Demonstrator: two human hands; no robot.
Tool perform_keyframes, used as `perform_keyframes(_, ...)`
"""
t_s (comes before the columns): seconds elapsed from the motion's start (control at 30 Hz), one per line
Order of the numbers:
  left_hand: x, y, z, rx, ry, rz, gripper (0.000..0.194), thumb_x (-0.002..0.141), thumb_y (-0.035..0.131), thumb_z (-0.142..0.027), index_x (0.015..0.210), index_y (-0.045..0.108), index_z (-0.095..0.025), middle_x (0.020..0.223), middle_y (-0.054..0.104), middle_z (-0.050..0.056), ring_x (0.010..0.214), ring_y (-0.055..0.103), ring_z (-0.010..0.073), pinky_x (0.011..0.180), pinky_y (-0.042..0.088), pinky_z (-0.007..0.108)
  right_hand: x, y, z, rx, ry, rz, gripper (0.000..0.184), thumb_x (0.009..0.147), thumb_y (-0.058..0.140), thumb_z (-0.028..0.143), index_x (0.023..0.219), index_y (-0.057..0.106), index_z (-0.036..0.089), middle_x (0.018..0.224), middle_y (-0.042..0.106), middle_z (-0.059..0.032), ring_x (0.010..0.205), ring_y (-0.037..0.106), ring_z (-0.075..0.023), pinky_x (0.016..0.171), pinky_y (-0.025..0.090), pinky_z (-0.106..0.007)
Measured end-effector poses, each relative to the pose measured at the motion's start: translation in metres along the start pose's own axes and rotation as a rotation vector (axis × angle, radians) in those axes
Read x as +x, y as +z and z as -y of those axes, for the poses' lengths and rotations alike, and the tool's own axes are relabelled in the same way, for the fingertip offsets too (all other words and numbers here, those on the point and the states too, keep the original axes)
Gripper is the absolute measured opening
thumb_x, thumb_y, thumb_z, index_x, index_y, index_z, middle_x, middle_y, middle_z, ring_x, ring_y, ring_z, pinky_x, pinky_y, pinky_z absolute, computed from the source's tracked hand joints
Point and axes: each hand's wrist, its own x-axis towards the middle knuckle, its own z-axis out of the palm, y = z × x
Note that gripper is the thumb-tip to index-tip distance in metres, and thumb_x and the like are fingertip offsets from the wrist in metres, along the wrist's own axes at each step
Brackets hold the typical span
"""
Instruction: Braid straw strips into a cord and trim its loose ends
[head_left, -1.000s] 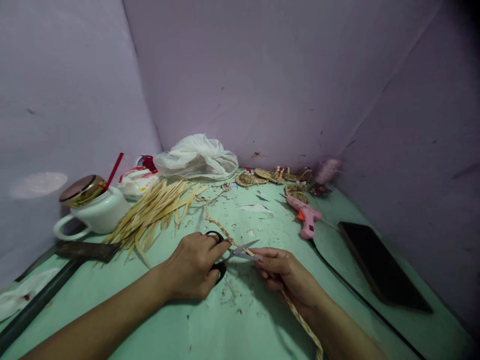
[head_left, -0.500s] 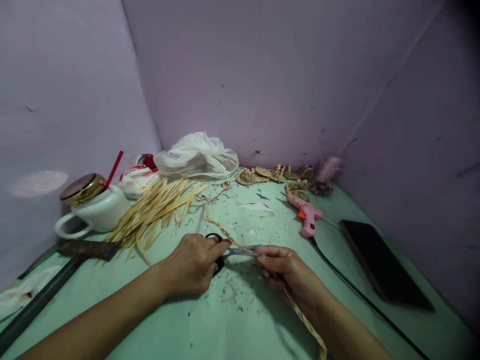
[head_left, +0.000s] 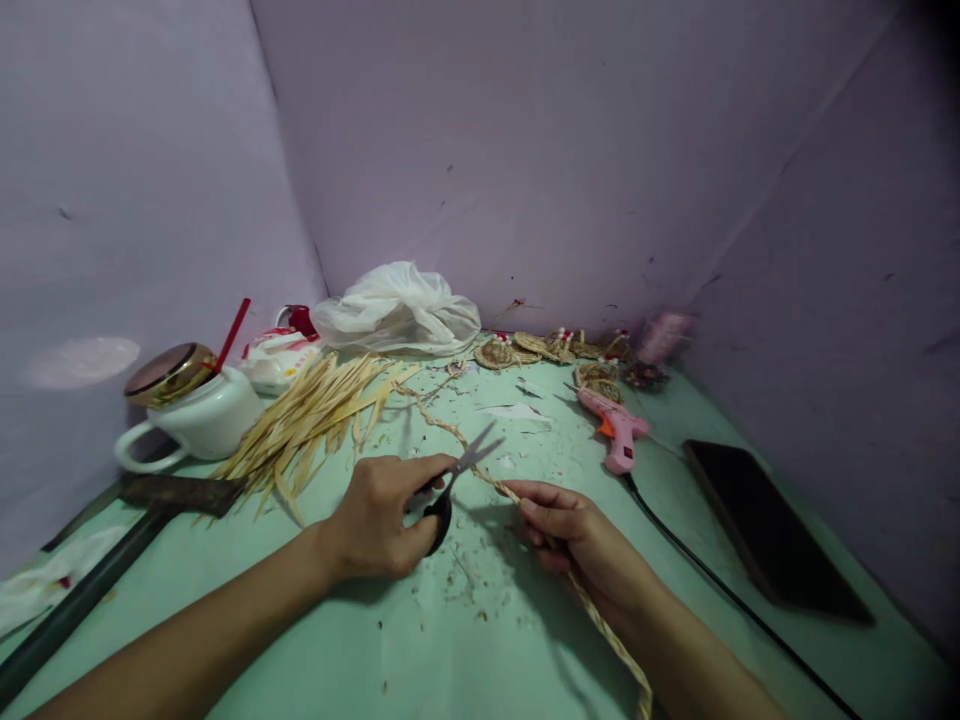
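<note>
Black-handled scissors are in my left hand, with the fingers and thumb through the loops. Their blades are slightly parted and point up and to the right, beside the braided straw cord. My right hand pinches that cord between thumb and fingers. From the pinch, one length runs up and left toward loose straw strips. The other length hangs down past my right wrist to the bottom edge. Whether the blades touch the cord I cannot tell.
A pink glue gun with a black cable and a dark phone-like slab lie right. At left are a white mug and a hammer. A plastic bag and woven straw ornaments line the back wall.
The scissors have turned from pointing right at my right fingers to pointing up and right, with the blades parted. My right hand still pinches the cord in about the same place.
</note>
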Motion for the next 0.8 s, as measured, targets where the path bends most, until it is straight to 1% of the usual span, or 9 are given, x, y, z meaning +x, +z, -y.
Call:
perform_keyframes(0.13, 0.001, 0.002, 0.001, -0.184, -0.218, -0.103, 0.032, 0.071, 0.052, -0.02, 0.103, 0.053, -0.014, 0.069, 0.062, 0.0, 0.056, 0.053, 0.0092, 0.053, 0.042, 0.02, 0.001, 0.0, -0.002, 0.019, -0.003, 0.019, 0.031, 0.055, 0.071, 0.022, 0.084, 0.068, 0.013, 0.048, 0.041, 0.0051, 0.043, 0.029, -0.0042, 0.036, 0.013, -0.016)
perform_keyframes(0.2, 0.0, 0.003, 0.002, -0.171, -0.178, -0.124, 0.033, 0.07, 0.054, -0.019, 0.103, 0.053, -0.013, 0.07, 0.062, 0.0, 0.057, 0.053, 0.0096, 0.055, 0.042, 0.02, 0.002, 0.0, -0.002, 0.048, -0.034, 0.013, 0.031, 0.053, 0.072, 0.021, 0.082, 0.068, 0.012, 0.05, 0.043, 0.0045, 0.043, 0.031, -0.0041, 0.035, 0.014, -0.016)
perform_keyframes(0.33, -0.004, 0.006, -0.001, -0.101, 0.024, -0.133, 0.042, 0.063, 0.055, -0.012, 0.104, 0.052, -0.017, 0.077, 0.063, 0.0, 0.064, 0.056, 0.0115, 0.062, 0.044, 0.023, 0.003, -0.001, 0.0, 0.069, -0.086, -0.037, 0.032, 0.051, 0.075, 0.022, 0.081, 0.066, 0.012, 0.052, 0.048, 0.0034, 0.044, 0.037, -0.0045, 0.036, 0.021, -0.015)
perform_keyframes(0.47, -0.005, 0.009, -0.005, -0.098, -0.014, -0.14, 0.04, 0.065, 0.055, -0.012, 0.104, 0.051, -0.019, 0.074, 0.062, -0.001, 0.061, 0.055, 0.0108, 0.06, 0.044, 0.022, 0.003, -0.001, -0.001, -0.003, -0.114, -0.093, 0.034, 0.051, 0.076, 0.024, 0.081, 0.063, 0.011, 0.05, 0.051, 0.0036, 0.044, 0.041, -0.0054, 0.038, 0.026, -0.016)
perform_keyframes(0.57, -0.004, 0.01, -0.005, -0.102, -0.057, -0.119, 0.033, 0.067, 0.053, -0.014, 0.1, 0.053, -0.018, 0.073, 0.061, 0.0, 0.061, 0.055, 0.0106, 0.059, 0.044, 0.021, 0.004, 0.001, -0.003, -0.058, -0.192, -0.146, 0.033, 0.051, 0.075, 0.025, 0.078, 0.062, 0.012, 0.047, 0.05, 0.0054, 0.042, 0.04, -0.0051, 0.041, 0.03, -0.017)
perform_keyframes(0.63, -0.004, 0.011, -0.004, -0.104, -0.057, -0.102, 0.034, 0.066, 0.053, -0.013, 0.1, 0.053, -0.017, 0.075, 0.062, 0.0, 0.063, 0.056, 0.011, 0.061, 0.044, 0.021, 0.005, 0.002, -0.006, -0.131, -0.283, -0.196, 0.027, 0.052, 0.074, 0.023, 0.073, 0.061, 0.013, 0.05, 0.052, 0.0051, 0.043, 0.043, -0.0055, 0.043, 0.033, -0.018)
perform_keyframes(0.7, -0.004, 0.013, -0.004, -0.101, -0.045, -0.094, 0.038, 0.065, 0.052, -0.013, 0.103, 0.053, -0.017, 0.076, 0.063, 0.001, 0.063, 0.056, 0.0112, 0.062, 0.044, 0.022, 0.004, 0.001, -0.008, -0.285, -0.418, -0.262, 0.017, 0.056, 0.071, 0.021, 0.067, 0.059, 0.015, 0.054, 0.056, 0.0033, 0.047, 0.047, -0.0072, 0.045, 0.037, -0.019)
perform_keyframes(0.73, -0.005, 0.013, -0.005, -0.097, -0.039, -0.085, 0.039, 0.065, 0.051, -0.013, 0.103, 0.053, -0.017, 0.075, 0.063, 0.0, 0.062, 0.056, 0.011, 0.061, 0.044, 0.022, 0.003, 0.0, -0.008, -0.393, -0.523, -0.297, 0.012, 0.06, 0.069, 0.019, 0.064, 0.059, 0.015, 0.056, 0.057, 0.0022, 0.049, 0.049, -0.0083, 0.047, 0.038, -0.02)
perform_keyframes(0.8, -0.006, 0.014, -0.009, -0.088, -0.032, -0.036, 0.038, 0.066, 0.049, -0.014, 0.104, 0.053, -0.017, 0.071, 0.062, -0.001, 0.058, 0.055, 0.0102, 0.058, 0.043, 0.021, 0.001, -0.004, -0.009, -0.654, -0.816, -0.333, 0.005, 0.067, 0.062, 0.014, 0.063, 0.059, 0.016, 0.059, 0.058, 0.0003, 0.053, 0.053, -0.0102, 0.051, 0.042, -0.022)
